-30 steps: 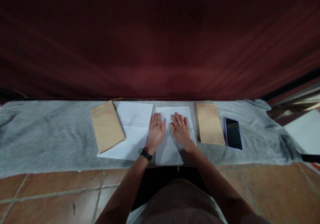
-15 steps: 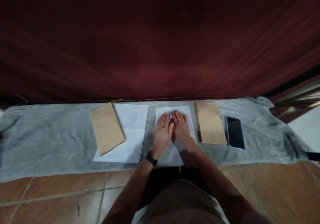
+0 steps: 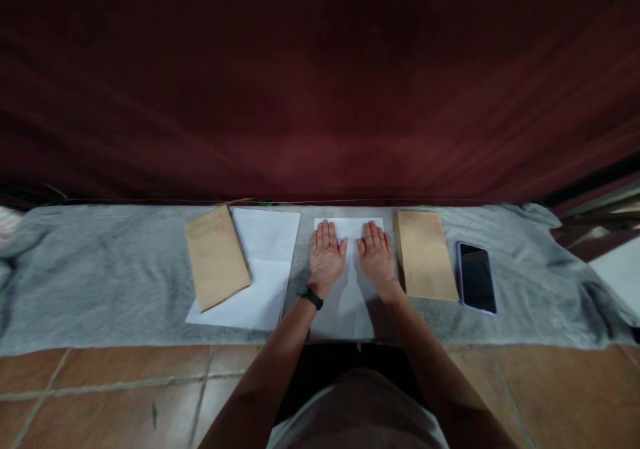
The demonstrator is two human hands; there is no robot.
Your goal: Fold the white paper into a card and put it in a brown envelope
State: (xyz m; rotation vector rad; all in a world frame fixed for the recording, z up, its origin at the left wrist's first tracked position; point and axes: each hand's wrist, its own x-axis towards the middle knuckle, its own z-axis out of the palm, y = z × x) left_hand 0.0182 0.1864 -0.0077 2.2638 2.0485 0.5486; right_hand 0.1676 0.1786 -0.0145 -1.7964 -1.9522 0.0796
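Observation:
A white sheet of paper [image 3: 354,309] lies in front of me on a grey cloth, with a faint crease down its middle. My left hand [image 3: 327,252] rests flat on the paper's left side, fingers stretched out, a black band on the wrist. On the right side of the same sheet lies my right hand [image 3: 377,253], palm down, its thumb out to the side. A strip of paper shows between the two hands. Just right of the sheet is a stack of brown envelopes [image 3: 427,255].
The grey cloth [image 3: 115,275] covers a long narrow surface against a dark red panel [image 3: 320,102]. To the left, a brown envelope [image 3: 217,259] lies askew over white paper sheets [image 3: 270,255]. A phone [image 3: 477,277] sits at the right. Below is a tiled floor [image 3: 125,409].
My hands have moved apart across the paper, the left one to the left and the right one to the right. They were side by side near the middle, fingertips close together.

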